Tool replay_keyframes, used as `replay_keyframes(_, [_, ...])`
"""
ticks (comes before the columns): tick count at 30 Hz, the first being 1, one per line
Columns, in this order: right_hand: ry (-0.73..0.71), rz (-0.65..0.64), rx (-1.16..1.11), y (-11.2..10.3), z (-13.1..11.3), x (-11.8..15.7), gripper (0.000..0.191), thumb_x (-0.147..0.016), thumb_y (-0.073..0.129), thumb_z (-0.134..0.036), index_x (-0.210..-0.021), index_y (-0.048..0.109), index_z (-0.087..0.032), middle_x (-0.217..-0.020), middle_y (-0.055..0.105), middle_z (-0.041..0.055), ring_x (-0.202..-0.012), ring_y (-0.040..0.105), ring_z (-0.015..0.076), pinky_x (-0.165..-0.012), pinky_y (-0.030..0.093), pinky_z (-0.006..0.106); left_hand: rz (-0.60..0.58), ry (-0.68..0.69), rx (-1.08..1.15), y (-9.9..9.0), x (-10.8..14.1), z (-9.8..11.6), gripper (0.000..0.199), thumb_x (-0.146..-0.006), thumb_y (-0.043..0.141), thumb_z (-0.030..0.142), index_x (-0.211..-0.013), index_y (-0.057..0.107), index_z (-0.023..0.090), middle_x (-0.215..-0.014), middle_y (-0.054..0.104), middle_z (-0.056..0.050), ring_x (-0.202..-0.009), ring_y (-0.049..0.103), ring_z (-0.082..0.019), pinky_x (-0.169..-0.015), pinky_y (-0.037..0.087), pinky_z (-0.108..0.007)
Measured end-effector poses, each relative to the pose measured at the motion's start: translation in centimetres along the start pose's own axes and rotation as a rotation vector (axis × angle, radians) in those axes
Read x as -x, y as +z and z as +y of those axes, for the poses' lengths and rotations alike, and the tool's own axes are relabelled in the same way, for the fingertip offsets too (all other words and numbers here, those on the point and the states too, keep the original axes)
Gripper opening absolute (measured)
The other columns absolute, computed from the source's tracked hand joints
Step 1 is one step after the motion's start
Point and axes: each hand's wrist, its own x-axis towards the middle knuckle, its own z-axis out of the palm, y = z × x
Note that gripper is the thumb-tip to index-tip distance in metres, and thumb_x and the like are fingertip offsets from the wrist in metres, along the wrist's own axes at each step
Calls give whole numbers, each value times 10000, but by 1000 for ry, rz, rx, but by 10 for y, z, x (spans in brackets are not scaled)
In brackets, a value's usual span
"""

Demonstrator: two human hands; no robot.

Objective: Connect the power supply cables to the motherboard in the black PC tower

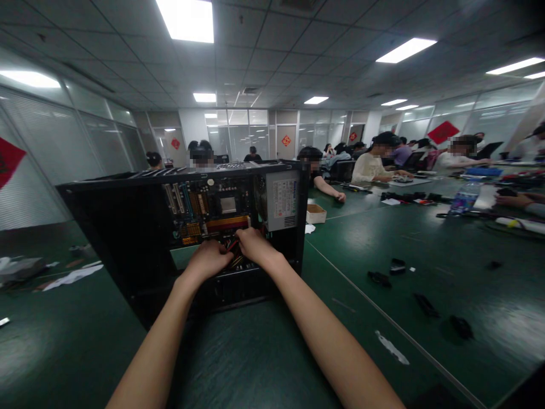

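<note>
A: What does the head view show in the middle?
B: A black computer case (114, 244), upright on the green table (238, 355), its open side toward the wearer. Inside sit a motherboard (217, 190) and, at the upper right, a silver power supply (279, 201) with a label.

A: And the hands?
B: Both reach into the lower part of the case, close together. The left hand (210, 258) has its fingers curled in at some thin wires (232, 245), red ones among them. I can't tell whether they close on any.

A: The right one?
B: The right hand (254, 247) is just beside it, fingers bent toward the same wires, below the motherboard's yellow and red slots (229, 222). Its grip I can't tell either; the fingertips are too small and dark.

A: What lies around the case?
B: To its right, a small open box (315, 213); nearer the wearer, several black pieces (398, 266) lie scattered. A plastic bottle (466, 196) stands farther off. Left of the case there is white paper (76, 276).

A: Anyone else?
B: Beyond the box, a co-worker in black rests a forearm (327, 188) on the table; another, in a pale shirt (364, 169), sits farther along.
</note>
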Motion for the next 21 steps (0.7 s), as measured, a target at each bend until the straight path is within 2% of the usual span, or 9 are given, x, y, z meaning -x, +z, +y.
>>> replay_keyframes(15, [-1, 8, 5, 2, 1, -1, 259, -897, 452, -80, -1063, 646, -127, -991, 702, 160, -949, 680, 242, -751, 466, 276, -29, -45, -20, -1, 0, 3, 303, -775, 501, 378, -597, 649, 183, -600, 638, -58, -579, 575, -191, -516, 287, -288])
replay_keyframes(21, [21, -15, -12, 0, 0, -2, 279, -881, 457, -54, -1082, 636, -129, -1023, 702, 161, -988, 672, 239, -775, 459, 277, -27, -23, -27, 2, -1, 2, 300, -778, 499, 370, -619, 667, 179, -622, 661, -68, -586, 585, -190, -521, 287, -286])
